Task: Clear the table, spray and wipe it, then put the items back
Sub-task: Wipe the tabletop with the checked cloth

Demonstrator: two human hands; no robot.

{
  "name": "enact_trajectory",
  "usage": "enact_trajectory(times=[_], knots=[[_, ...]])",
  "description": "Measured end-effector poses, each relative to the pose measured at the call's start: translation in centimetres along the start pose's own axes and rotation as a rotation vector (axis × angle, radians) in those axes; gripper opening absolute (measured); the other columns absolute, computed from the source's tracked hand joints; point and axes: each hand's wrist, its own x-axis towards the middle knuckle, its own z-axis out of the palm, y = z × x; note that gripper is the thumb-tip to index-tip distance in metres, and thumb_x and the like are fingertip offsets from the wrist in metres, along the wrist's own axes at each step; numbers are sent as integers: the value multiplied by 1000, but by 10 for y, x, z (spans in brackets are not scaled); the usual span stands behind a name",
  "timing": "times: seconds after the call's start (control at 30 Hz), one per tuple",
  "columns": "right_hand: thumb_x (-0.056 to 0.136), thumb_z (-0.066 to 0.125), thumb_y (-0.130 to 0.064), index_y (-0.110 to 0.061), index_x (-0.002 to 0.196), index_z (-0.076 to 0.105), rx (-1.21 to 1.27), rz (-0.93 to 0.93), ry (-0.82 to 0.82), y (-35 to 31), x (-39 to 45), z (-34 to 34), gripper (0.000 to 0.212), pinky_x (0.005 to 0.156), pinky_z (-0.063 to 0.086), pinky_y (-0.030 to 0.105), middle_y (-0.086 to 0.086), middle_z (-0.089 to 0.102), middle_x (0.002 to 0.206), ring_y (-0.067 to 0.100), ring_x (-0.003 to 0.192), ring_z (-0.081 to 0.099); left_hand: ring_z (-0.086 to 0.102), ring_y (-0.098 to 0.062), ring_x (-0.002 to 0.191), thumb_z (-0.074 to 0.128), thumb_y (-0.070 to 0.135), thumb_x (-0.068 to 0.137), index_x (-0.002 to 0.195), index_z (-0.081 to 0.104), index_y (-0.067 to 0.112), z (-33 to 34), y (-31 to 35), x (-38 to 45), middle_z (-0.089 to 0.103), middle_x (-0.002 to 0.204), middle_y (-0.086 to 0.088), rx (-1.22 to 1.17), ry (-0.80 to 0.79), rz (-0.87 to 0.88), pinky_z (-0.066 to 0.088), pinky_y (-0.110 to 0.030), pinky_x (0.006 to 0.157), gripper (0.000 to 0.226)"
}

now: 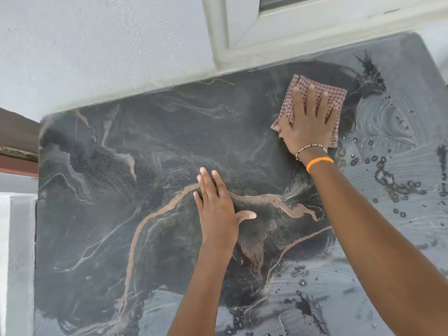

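Note:
A dark marble table [101, 166] with pale and copper veins fills the view; nothing stands on it. My right hand [310, 122] lies flat, fingers spread, pressing a folded red-and-white checked cloth [337, 95] onto the far right part of the top. An orange band and a bead bracelet sit on that wrist. My left hand [218, 204] rests palm down on the middle of the table, fingers apart, holding nothing. Wet smears and droplets [388, 175] cover the right side and the near edge.
A white textured wall [97, 44] runs along the table's far edge, with a white window frame [242, 32] above the far right. At the left a brown ledge [17, 146] meets the table's corner.

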Motion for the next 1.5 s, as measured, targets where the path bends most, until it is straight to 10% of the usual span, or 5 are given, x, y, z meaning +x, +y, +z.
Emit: enact_trajectory(times=[0.3,0.87,1.23,1.5], knots=[[90,38,-50,-35,148,10,-106,-695,-239,-120,5,24,66,117,-1,52,-3,5,160,27,147,1,-19,-28,143,60,62,72,146,-11,4,-4,4,-4,-23,154,-15,-39,10,-2,-1,-43,117,118],[92,41,-43,-29,149,16,31,99,1,102,36,-31,64,117,2,54,3,9,160,32,146,3,-24,-26,142,58,62,72,143,-22,6,15,35,-17,-31,151,-13,91,-62,142,-7,-37,117,121],[92,39,-44,-30,149,12,-41,-483,-205,-44,-61,9,65,115,-3,55,1,3,160,31,147,-1,-16,-22,145,51,71,60,146,-10,4,24,26,-24,-17,156,-10,-70,49,187,-4,-35,117,125],[87,44,-47,-36,148,16,-92,-450,-114,71,-79,-14,68,118,4,47,-5,12,159,23,147,10,-29,-16,139,37,81,55,144,-18,6,38,18,-70,-30,151,-4,-28,-63,246,-11,-35,115,129]])
